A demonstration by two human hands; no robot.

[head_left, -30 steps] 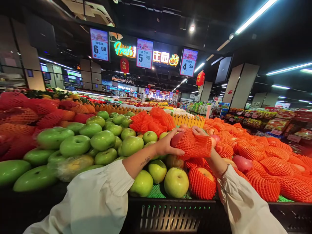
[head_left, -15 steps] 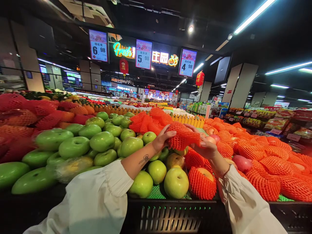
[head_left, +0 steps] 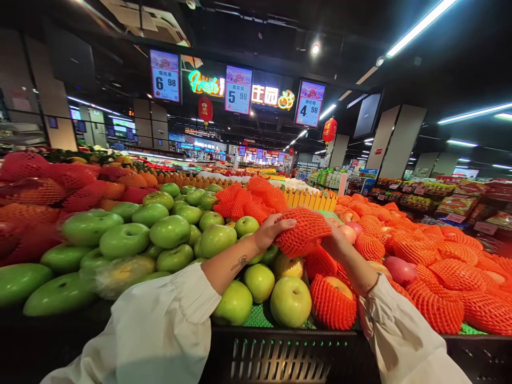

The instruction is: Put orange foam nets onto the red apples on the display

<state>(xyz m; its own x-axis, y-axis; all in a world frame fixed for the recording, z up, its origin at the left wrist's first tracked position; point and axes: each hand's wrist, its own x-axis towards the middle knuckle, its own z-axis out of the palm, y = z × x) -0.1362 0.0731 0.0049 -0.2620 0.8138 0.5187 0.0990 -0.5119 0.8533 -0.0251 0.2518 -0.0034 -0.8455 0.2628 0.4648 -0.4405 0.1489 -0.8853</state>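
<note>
In front of me, above the green apples, is a red foam fruit net (head_left: 303, 233). It bulges roundly, as if over a fruit, but no fruit surface shows through the mesh. My left hand (head_left: 272, 230) is closed on the net's left end, its thumb lying over the mesh. My right hand (head_left: 333, 237) grips the opposite end, with most of its fingers hidden behind the net. Just below are loose green apples (head_left: 290, 301) and an apple in a red foam net (head_left: 333, 302).
To the left lie green mangoes (head_left: 124, 240) and fruit in pinkish-red nets (head_left: 80, 176). Netted apples (head_left: 436, 266) fill the right side. A pile of red foam nets (head_left: 252, 200) sits behind the green apples. The black crate's edge (head_left: 284, 333) runs along the front.
The net was narrow and flattened toward my right hand; now it is spread wide and rounded. My right hand's fingers have moved behind it.
</note>
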